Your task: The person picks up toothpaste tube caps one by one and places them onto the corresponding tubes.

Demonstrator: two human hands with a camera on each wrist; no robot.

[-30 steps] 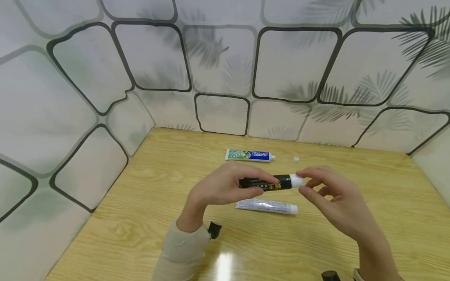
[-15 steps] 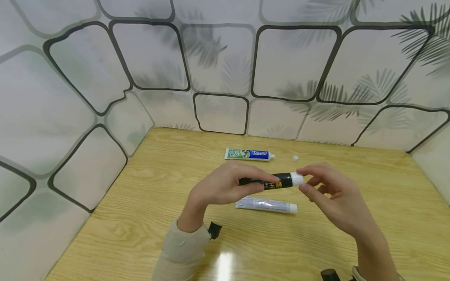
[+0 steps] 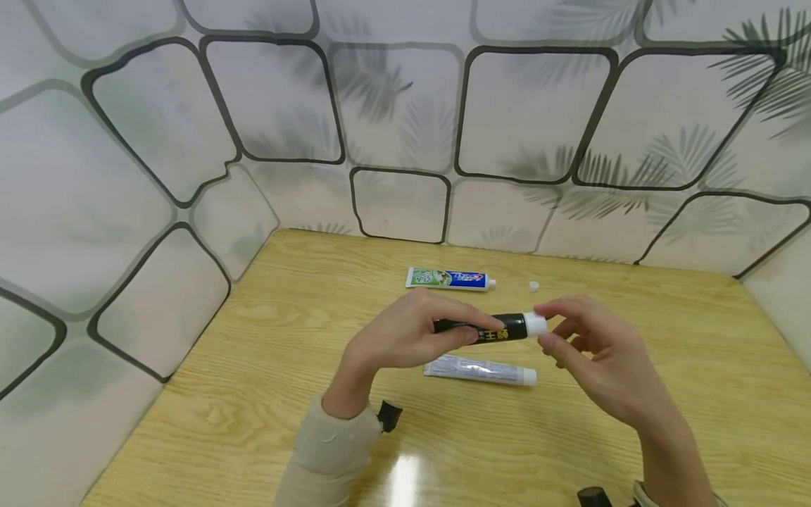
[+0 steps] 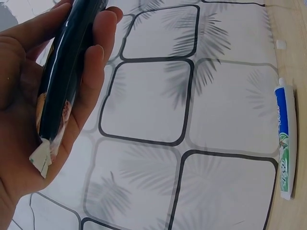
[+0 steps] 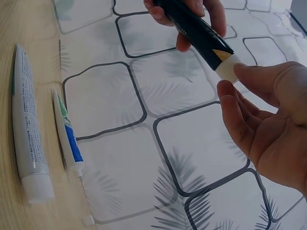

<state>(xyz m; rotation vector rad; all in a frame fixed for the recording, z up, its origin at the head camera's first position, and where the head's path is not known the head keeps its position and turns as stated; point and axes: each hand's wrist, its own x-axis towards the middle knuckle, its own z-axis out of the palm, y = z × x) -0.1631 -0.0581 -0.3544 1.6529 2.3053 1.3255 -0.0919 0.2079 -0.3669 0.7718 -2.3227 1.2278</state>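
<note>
We see a wood-grain tabletop (image 3: 222,422), with a bright glare near its front, set against walls (image 3: 399,98) printed with dark rounded outlines and grey palm fronds. Toward the back lie a green-and-blue toothpaste tube (image 3: 450,279) and, near its uncapped nozzle, a small white cap (image 3: 534,286); closer to us lies a pale printed tube (image 3: 478,370). Above the tabletop, the left hand (image 3: 405,331) grips a black tube (image 3: 514,327), while the right hand (image 3: 595,352) pinches its white end cap (image 3: 536,324) between thumb and forefinger. Against a second ago, we find the tubes lying unmoved and both grips kept; only slightly less gold lettering shows beside the left thumb.
</note>
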